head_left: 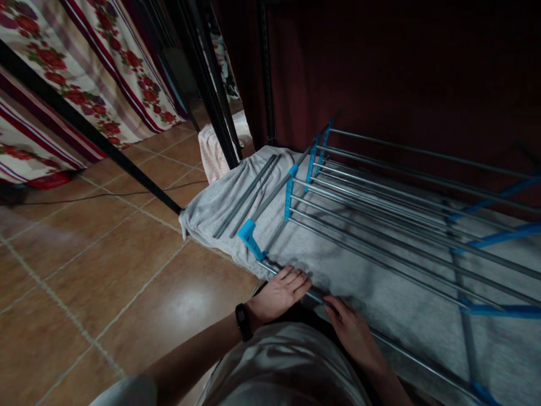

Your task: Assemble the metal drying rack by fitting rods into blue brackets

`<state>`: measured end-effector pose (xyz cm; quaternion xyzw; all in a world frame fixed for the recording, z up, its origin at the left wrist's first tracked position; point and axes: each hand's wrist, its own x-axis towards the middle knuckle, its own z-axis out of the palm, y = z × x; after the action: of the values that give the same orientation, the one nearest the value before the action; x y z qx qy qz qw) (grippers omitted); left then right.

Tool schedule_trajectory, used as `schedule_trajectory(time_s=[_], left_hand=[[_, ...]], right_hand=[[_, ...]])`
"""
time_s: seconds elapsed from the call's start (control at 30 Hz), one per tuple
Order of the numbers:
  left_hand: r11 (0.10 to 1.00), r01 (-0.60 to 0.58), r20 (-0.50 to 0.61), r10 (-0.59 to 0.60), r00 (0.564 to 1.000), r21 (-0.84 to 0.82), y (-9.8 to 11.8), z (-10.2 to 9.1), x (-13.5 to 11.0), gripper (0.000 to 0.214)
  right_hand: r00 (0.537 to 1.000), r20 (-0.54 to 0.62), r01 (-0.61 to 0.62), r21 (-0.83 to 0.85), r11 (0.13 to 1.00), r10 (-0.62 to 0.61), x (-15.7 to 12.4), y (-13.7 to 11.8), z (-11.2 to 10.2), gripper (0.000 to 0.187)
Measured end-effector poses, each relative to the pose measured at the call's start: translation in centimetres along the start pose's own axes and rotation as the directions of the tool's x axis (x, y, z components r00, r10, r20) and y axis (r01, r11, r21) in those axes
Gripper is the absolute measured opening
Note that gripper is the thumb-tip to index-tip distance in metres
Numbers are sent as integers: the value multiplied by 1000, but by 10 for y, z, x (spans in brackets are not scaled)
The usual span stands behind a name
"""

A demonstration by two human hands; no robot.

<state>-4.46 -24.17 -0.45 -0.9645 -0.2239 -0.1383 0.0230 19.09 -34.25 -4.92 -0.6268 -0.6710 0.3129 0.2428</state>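
Rod [426,365], the near rail of a drying rack [380,225], lies under both hands. The left hand [281,293] rests flat on it, fingers stretched out and together, palm down and closed on nothing. The right hand [353,332] lies just beside it, fingertips on the same rod. Whether those fingers curl around the metal is hard to make out in the dim light, so its grip cannot be told.

The rod's long axis runs from a blue corner joint [250,237] at upper left down to the lower right, where the frame cuts it off. The rack lies flat, its other grey rods parallel to this one and pointing the same way, tied by blue cross-pieces. Its right end is out of view.

It rests on a grey cloth [220,208] spread over the tiled floor [105,270]. Two loose rods [247,194] lie on the cloth left of the rack, pointing up and to the right. A black band [242,321] circles the left wrist. Behind the cloth stand black poles [84,129], a flowered curtain [84,62] and a dark red backdrop [380,67] too dim to read.
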Motion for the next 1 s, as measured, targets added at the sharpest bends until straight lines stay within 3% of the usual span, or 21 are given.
schedule_trajectory(time_s=[0.1, 0.17, 0.23, 0.33, 0.37, 0.43, 0.53, 0.67, 0.83, 1.0], left_hand=[[988, 134, -162, -145, 976, -75, -6, 6, -22, 30], [936, 308, -239, -342, 909, -168, -12, 13, -39, 22], [802, 500, -270, -586, 764, -326, -20, 19, -56, 14], [494, 629, -224, -859, 460, -601, -35, 25, -73, 6], [411, 619, -192, -900, 391, -669, -40, 25, -75, 7], [302, 568, -123, -935, 332, -766, -48, 23, -73, 19], [187, 470, -16, -938, 345, -863, -56, 14, -62, 39], [90, 397, 99, -897, 430, -914, -63, 2, -43, 47], [62, 455, 168, -879, 447, -889, -75, 0, -25, 38], [116, 475, 125, -886, 447, -872, -83, 9, -16, 42]], right_hand=[[1000, -5, -1, -17, 1000, 1, 1, -2, 1, 30], [1000, 2, -11, -22, 1000, 11, 1, -3, 1, 30], [1000, 11, -20, -25, 999, 20, 1, -4, 0, 30], [999, 35, -24, -25, 999, 25, 2, -6, -1, 32], [999, 39, -24, -25, 999, 25, 2, -6, -2, 32], [999, 41, -22, -22, 1000, 23, 2, -7, -2, 32], [999, 28, -20, -25, 999, 21, 1, -8, -3, 33], [999, 27, -22, -56, 998, 24, 2, -8, -2, 34], [1000, 6, -15, -131, 991, 16, 2, -8, 2, 35], [1000, -15, -13, -234, 972, 10, 2, -9, 5, 36]])
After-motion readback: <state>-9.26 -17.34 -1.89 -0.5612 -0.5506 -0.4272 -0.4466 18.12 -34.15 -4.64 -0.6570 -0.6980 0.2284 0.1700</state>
